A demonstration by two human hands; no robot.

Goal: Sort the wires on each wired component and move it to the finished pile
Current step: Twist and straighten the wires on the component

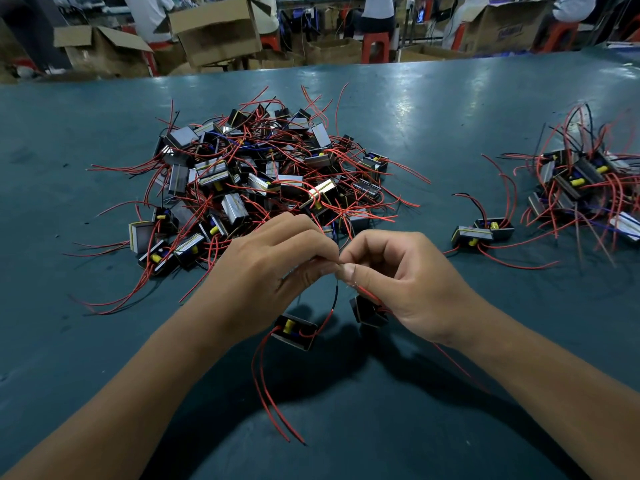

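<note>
Small black box-shaped wired component with yellow coil (294, 332), hung just above the teal desk (450, 109) by thin red wires (334, 299) pinched between left hand (277, 258) and right hand (398, 275) fingers; judged light, leads limp, best held by the casing.

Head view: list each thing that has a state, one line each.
left hand: pinching wire ends.
right hand: pinching the same wire ends.
component with yellow core: hanging below the hands, red wires trailing down.
second component: hanging under the right hand.
large pile: tangled.
cardboard box: open.
</note>
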